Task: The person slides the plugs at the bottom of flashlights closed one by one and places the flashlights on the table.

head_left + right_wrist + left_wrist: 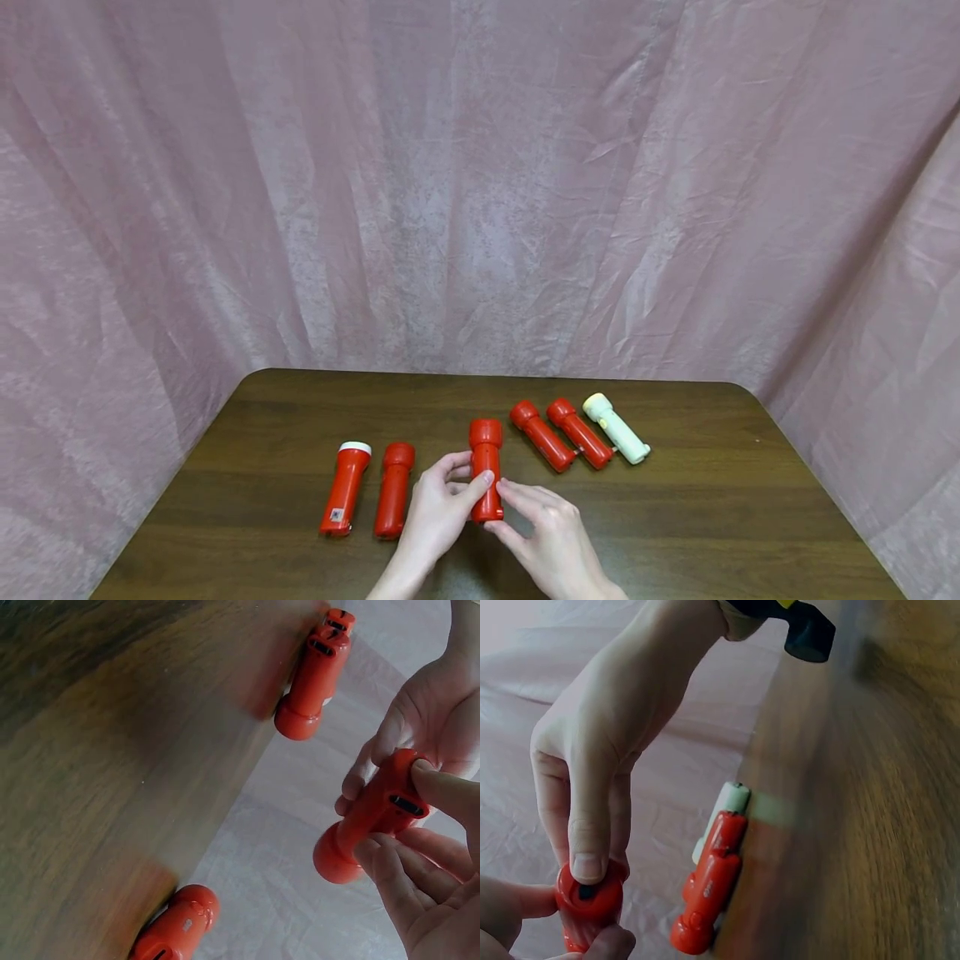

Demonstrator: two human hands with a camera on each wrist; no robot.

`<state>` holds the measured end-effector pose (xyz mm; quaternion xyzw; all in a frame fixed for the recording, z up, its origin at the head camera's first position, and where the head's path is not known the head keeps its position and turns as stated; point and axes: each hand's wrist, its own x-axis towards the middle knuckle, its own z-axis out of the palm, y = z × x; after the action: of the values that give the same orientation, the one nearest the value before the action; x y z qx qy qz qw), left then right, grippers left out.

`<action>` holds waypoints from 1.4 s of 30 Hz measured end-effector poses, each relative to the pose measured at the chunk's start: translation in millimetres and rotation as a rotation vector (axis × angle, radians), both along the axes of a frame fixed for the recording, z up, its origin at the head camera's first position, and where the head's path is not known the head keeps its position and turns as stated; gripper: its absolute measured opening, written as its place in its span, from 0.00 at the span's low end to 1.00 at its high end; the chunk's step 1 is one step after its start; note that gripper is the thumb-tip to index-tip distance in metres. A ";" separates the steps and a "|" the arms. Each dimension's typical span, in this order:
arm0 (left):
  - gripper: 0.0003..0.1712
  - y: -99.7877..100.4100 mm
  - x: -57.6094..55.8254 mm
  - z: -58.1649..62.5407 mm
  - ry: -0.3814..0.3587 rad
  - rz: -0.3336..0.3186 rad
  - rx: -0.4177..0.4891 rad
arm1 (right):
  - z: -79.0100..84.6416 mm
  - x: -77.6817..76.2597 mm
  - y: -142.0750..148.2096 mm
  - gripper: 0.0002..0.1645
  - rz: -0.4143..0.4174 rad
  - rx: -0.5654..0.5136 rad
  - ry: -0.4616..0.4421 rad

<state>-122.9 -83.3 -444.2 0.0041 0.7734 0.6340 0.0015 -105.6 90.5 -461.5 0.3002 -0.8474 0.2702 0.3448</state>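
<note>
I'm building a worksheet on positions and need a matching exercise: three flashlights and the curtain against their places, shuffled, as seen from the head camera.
Things
1. White-rimmed red flashlight
2. Pale green flashlight
3. Third flashlight from the left
4. Pink curtain

Places
A. Held between the left hand and right hand
B. Behind the table
C. Farthest left of the flashlights
D. Farthest right of the flashlights

Pairs: 1-C, 2-D, 3-A, 4-B

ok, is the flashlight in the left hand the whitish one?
No, the left hand holds a red flashlight; the whitish flashlight lies on the table.
</note>
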 end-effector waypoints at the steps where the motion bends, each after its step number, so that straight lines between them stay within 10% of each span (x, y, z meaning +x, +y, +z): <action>1: 0.29 -0.5 -0.7 -1.1 0.000 -0.005 -0.009 | 0.0 0.0 0.1 0.31 0.000 0.006 -0.006; 42: 0.21 -22.9 -9.7 -24.5 0.116 -0.009 -0.559 | -8.0 -17.4 -22.5 0.14 0.112 0.253 -0.438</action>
<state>-132.6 -106.2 -468.7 0.0432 0.9170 0.3947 -0.0386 -123.0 68.0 -469.5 0.3216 -0.9110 0.2394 0.0972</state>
